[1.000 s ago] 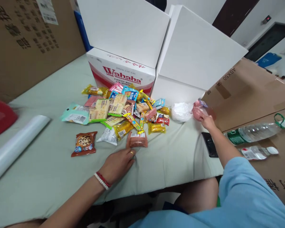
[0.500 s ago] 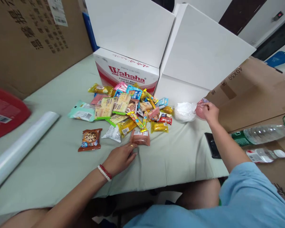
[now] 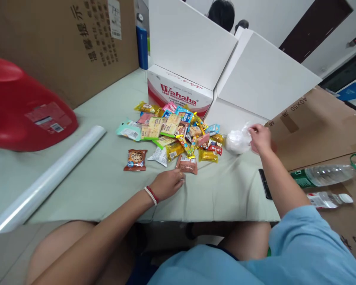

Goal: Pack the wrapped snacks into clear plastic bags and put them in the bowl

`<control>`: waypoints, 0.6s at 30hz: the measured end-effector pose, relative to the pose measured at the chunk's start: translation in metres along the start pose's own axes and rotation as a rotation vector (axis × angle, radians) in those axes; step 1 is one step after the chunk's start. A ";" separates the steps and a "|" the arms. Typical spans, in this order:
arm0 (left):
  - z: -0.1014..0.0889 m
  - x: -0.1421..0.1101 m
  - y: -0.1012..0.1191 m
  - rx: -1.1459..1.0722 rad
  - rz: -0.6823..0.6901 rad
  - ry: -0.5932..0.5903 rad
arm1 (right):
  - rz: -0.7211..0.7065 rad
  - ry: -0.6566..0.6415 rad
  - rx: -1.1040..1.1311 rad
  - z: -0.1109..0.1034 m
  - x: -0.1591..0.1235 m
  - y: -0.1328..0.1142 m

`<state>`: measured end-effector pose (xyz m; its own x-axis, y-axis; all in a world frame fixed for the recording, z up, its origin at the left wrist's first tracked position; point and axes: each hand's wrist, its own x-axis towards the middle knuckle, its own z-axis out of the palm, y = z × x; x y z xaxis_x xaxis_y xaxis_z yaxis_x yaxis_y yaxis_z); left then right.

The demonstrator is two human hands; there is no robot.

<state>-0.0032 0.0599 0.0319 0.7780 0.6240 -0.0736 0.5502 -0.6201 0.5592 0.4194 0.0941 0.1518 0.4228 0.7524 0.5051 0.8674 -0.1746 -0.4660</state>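
My right hand (image 3: pixel 260 137) pinches the upper edge of a crumpled white plastic bag (image 3: pixel 237 141), which stands at the right end of the snack pile. A pinkish-red thing, mostly hidden, lies behind that hand. My left hand (image 3: pixel 167 184) rests on the table with loosely bent fingers, beside a brown snack packet (image 3: pixel 188 165); its fingertips are at the packet's near left edge and do not grip it. A brown cookie packet (image 3: pixel 135 160) lies apart to the left. Beyond is a heap of wrapped snacks, with pale cracker packs (image 3: pixel 152 128) and a yellow packet (image 3: pixel 208 156).
A Wahaha carton (image 3: pixel 178 92) and white boxes (image 3: pixel 264 67) stand behind the pile. To the left are a red jug (image 3: pixel 26 107) and a roll of clear film (image 3: pixel 52 178). A dark phone (image 3: pixel 265 184) and plastic bottles (image 3: pixel 326 175) are on the right.
My right hand has moved from the pinkish-red thing to the white bag and pulled its top upward. The left hand stays by the brown packet. The view has shifted left.
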 end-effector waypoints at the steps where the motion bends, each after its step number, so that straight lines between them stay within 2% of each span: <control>1: -0.001 0.000 0.001 -0.062 0.003 0.042 | 0.048 0.069 0.133 -0.008 -0.012 -0.008; 3: 0.000 -0.002 0.004 -0.220 -0.006 0.130 | 0.184 0.126 0.540 -0.014 -0.048 -0.029; 4: 0.002 -0.002 0.006 -0.316 -0.016 0.167 | 0.263 0.065 0.749 -0.013 -0.071 -0.042; 6: 0.009 -0.003 0.012 -0.531 -0.038 0.222 | 0.419 -0.137 1.060 -0.001 -0.125 -0.070; 9: 0.022 -0.004 0.020 -0.820 -0.029 0.249 | 0.663 -0.397 1.225 0.026 -0.205 -0.109; 11: 0.027 -0.004 0.021 -0.952 -0.022 0.234 | 0.804 -0.552 1.293 0.041 -0.243 -0.124; 14: 0.024 -0.002 0.015 -1.107 -0.100 0.208 | 0.958 -0.682 1.415 0.052 -0.272 -0.129; 16: 0.019 -0.001 0.011 -1.160 -0.163 0.258 | 1.015 -0.693 1.476 0.052 -0.280 -0.124; 18: 0.016 0.000 0.011 -1.159 -0.168 0.299 | 1.035 -0.669 1.491 0.052 -0.284 -0.122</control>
<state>0.0075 0.0454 0.0244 0.5378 0.8360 -0.1086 -0.0796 0.1785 0.9807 0.1801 -0.0652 0.0275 0.0793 0.8746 -0.4783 -0.6552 -0.3159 -0.6863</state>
